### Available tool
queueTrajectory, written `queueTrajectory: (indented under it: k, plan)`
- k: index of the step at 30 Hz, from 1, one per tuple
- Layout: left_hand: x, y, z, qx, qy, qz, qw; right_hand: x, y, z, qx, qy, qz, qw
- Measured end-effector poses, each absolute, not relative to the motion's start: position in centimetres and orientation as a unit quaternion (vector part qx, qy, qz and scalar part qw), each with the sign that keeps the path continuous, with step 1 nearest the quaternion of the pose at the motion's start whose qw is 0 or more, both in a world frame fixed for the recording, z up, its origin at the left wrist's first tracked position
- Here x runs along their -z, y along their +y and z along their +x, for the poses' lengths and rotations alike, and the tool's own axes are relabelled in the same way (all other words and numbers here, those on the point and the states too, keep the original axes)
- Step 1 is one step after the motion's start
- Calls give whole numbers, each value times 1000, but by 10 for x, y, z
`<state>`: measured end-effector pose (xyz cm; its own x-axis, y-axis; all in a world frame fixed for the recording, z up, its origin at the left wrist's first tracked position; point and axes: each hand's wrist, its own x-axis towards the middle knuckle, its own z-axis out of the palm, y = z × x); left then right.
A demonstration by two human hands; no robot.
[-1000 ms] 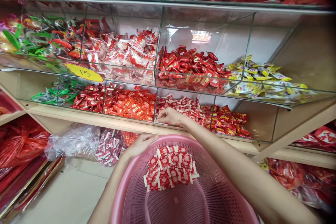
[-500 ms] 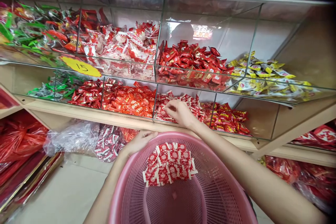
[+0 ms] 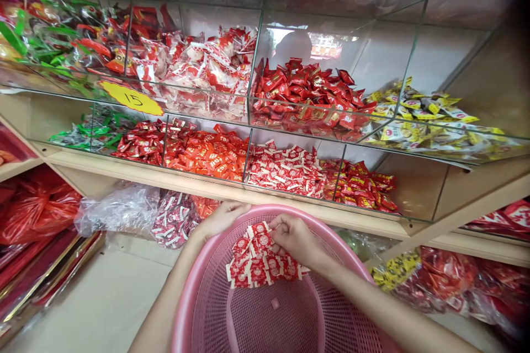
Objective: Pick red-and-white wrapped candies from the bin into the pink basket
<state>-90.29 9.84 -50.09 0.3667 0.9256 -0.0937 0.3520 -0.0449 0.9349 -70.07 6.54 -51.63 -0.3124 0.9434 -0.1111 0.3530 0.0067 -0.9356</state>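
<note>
A pink plastic basket (image 3: 182, 309) with mesh sides is tilted toward me below the shelf. My left hand (image 3: 226, 218) grips its upper left rim, thumb along the edge. Inside, small red-and-white wrapped candies (image 3: 248, 259) lie in neat overlapping rows on the far wall. My right hand (image 3: 296, 240) is inside the basket over these rows, fingertips pinched on a wrapped candy at the top row. The hand partly hides that candy and the right end of the rows. More candies of this kind (image 3: 285, 168) fill a shelf compartment just above the basket.
Glass-fronted shelf compartments hold orange candies (image 3: 217, 151), red packets (image 3: 306, 91) and yellow-white packets (image 3: 426, 110). A yellow price tag (image 3: 131, 98) reads 15. Under the wooden ledge (image 3: 124, 176) lie a clear plastic bag (image 3: 118, 212), a red bag (image 3: 37, 212) and more bagged candy.
My right hand has moved down from the shelf compartment of red-and-white candies into the basket, over the rows. My left hand stays on the rim. The view has shifted slightly.
</note>
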Motion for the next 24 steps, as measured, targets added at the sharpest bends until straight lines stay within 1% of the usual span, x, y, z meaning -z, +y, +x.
queueTrajectory:
  k: [4, 12, 15, 19, 24]
  plan:
    - [500, 98, -903, -290, 480, 668, 490, 522, 64, -704, -484, -649, -510, 291]
    - [500, 98, -903, -293, 486, 668, 481, 529, 61, -715, -531, -613, -498, 306]
    - [501, 98, -903, -293, 481, 668, 486, 530, 59, -718, -516, -619, -508, 306]
    - [503, 100, -904, -289, 473, 672, 491, 520, 58, -717, -424, -680, -536, 265]
    - [501, 101, -905, -288, 450, 677, 505, 474, 74, -707, -240, -776, -505, 294]
